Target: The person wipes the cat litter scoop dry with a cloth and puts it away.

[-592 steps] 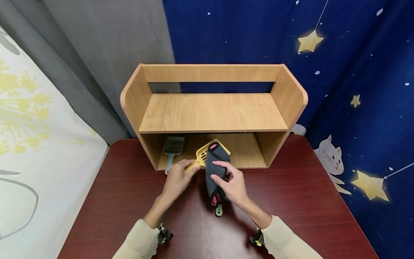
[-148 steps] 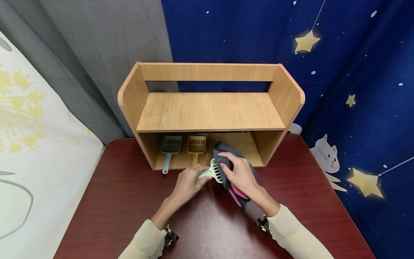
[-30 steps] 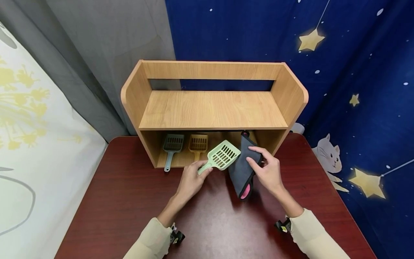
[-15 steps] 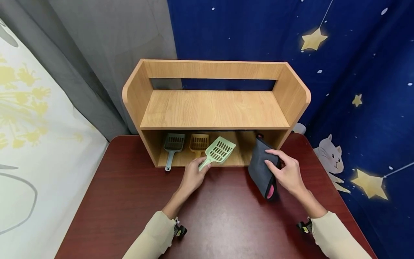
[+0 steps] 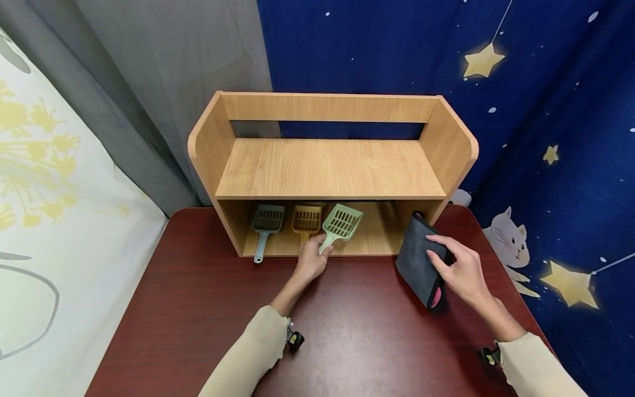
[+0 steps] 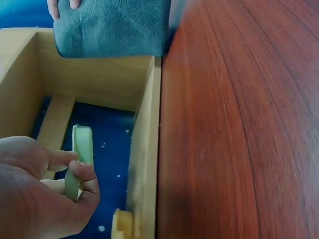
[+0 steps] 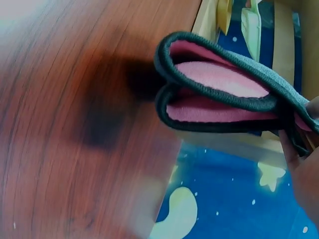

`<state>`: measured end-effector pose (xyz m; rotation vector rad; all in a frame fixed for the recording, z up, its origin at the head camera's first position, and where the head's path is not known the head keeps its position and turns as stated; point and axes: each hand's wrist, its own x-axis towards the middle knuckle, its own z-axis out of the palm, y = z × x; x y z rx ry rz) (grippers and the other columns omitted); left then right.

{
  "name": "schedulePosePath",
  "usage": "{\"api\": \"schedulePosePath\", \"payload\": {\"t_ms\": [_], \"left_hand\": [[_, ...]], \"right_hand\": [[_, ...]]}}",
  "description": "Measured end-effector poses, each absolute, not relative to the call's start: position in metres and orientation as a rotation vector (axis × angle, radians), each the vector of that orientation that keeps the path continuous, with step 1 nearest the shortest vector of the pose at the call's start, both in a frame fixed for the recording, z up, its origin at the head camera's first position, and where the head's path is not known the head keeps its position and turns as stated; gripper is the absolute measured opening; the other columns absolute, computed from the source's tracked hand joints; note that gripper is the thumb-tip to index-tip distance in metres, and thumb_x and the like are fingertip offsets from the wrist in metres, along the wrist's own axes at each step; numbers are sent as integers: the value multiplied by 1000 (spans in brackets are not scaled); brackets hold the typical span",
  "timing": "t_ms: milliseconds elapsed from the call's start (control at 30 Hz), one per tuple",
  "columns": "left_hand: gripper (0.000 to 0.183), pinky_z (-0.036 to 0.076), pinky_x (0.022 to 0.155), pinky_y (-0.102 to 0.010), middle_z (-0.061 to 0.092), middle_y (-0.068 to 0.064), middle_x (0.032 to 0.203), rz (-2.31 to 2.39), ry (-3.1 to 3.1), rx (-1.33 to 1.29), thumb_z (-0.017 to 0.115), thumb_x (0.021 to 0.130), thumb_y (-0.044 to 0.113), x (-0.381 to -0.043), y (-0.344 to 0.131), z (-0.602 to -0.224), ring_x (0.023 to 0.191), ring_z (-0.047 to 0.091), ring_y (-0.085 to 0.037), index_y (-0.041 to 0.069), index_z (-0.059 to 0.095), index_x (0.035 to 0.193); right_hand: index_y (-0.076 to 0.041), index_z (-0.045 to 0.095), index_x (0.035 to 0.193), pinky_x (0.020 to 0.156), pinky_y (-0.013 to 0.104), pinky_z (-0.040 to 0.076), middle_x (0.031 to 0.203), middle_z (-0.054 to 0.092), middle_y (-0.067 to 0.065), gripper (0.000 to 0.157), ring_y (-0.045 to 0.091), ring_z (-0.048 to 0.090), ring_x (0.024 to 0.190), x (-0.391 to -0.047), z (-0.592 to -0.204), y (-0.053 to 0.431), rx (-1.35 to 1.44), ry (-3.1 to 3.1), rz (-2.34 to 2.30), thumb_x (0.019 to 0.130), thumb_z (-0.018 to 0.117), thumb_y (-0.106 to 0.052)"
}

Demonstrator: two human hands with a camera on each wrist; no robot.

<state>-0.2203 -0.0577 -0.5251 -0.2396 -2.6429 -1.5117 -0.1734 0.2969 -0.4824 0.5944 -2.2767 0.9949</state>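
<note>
My left hand [image 5: 312,261] pinches the handle of a light green slotted litter scoop [image 5: 336,234]. The scoop's head is raised in the shelf's lower opening, to the right of a yellow litter scoop [image 5: 304,234]. A grey-blue litter scoop [image 5: 262,240] lies at the left, its handle end past the shelf's front edge. My right hand [image 5: 463,271] grips a folded dark grey cloth piece [image 5: 416,259] with black edging, held in front of the shelf's right end. Pink lining [image 7: 219,77] shows between its folds in the right wrist view.
A two-tier wooden shelf [image 5: 327,171] stands at the back of a dark red table [image 5: 208,309]. Its right side panel [image 5: 448,151] rises close behind the grey cloth piece. Grey and blue star-patterned curtains [image 5: 357,49] hang behind.
Over the last second, my right hand has carried the grey cloth piece rightward, away from the green scoop. My left hand has brought that scoop toward the lower shelf, beside the yellow one.
</note>
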Motion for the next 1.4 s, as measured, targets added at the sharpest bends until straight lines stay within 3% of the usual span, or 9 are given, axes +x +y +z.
{"api": "schedulePosePath", "payload": {"t_ms": [133,367,600,833,1000,1133,1267,1333,1400], "left_hand": [[30,57,78,-41,74,-22,109,-1563,-2659,-201,68,100,2,-226,-46,-532,89,66,-26,-8,68,129],[34,55,85,-47,71,-25,110,-1603,-2666,-149,64,101,-2,-235,-30,-542,94,64,-31,-10,63,134],[28,54,91,-53,69,-25,107,-1588,-2675,-115,62,102,-2,-242,-24,-556,100,65,-36,-12,63,129],[22,55,81,-49,70,-20,96,-1493,-2646,-131,62,99,0,-251,-18,-576,90,67,-32,-9,65,120],[28,53,85,-50,69,-19,96,-1569,-2659,-117,58,102,4,-253,-16,-571,90,64,-30,-11,64,125],[33,51,79,-42,66,-16,90,-1684,-2646,-76,47,106,8,-256,-15,-573,74,56,-23,-9,65,128],[42,49,108,-43,67,-27,132,-1861,-2628,-25,42,110,11,-252,-17,-563,112,67,-35,-11,57,143],[49,33,123,-50,48,-30,156,-1966,-2634,23,43,112,13,-247,-19,-551,141,51,-42,-15,43,152],[50,28,125,-51,43,-30,159,-2014,-2623,36,43,112,14,-247,-20,-549,151,37,-43,-15,42,153]], "right_hand": [[-6,78,122,97,7,44,111,77,13,50,-5,63,107,-175,-484,302,646,-2224,957,77,83,15],[-7,78,121,99,9,44,108,78,9,54,6,67,104,-174,-496,295,765,-2184,963,71,85,15],[-10,77,122,84,9,49,110,78,8,51,6,69,95,-161,-511,276,731,-2301,1055,77,86,12],[-15,77,121,70,10,48,110,78,6,46,6,63,85,-152,-529,252,689,-2388,1129,81,88,4],[-11,76,122,85,9,45,113,78,5,46,17,70,94,-150,-542,235,778,-2393,1087,80,88,5],[-12,76,124,100,13,45,118,77,1,44,23,72,112,-147,-548,223,832,-2459,1037,83,87,1],[-11,75,124,85,28,56,115,76,0,44,18,72,105,-144,-552,214,895,-2506,981,83,87,-1],[-11,75,124,77,33,57,113,76,1,44,17,72,98,-143,-554,210,934,-2514,956,82,87,0],[-11,75,123,73,34,57,112,76,1,45,15,70,93,-142,-556,206,975,-2520,931,81,88,0]]}}
